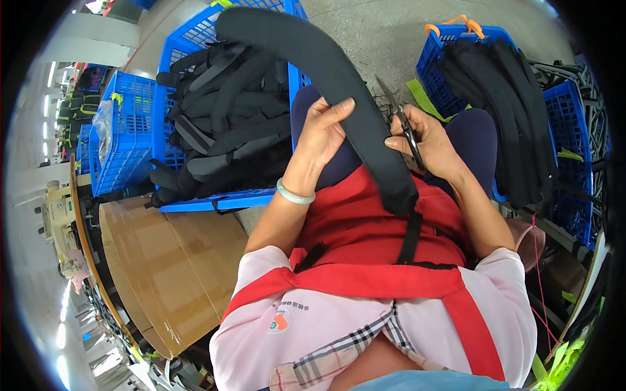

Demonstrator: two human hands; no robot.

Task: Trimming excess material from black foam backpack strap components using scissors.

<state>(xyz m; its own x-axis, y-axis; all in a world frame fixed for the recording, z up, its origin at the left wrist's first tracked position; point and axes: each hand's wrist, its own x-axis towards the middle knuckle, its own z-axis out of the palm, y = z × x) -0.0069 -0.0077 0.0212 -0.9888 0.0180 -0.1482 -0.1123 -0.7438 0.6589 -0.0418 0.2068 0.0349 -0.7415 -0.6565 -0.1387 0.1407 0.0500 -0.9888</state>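
A long, curved black padded strap [326,62] lies across my lap, its wide end reaching up over the blue basket and a narrow webbing tail [409,240] hanging at its lower end. My left hand [323,130] is closed on the strap's left edge, thumb on top. In my right hand [427,140] is a pair of scissors [405,124] with dark handles, its blades pointing up and to the left beside the strap's right edge. The right thumb rests close to the strap. Fingers beneath the strap are hidden.
A blue plastic basket [171,117] at the left holds many black padded straps [228,98]. More black straps [499,104] are draped over a blue basket [427,65] at the right. A cardboard sheet [169,267] lies at the lower left. A sewing machine [60,218] stands at the far left.
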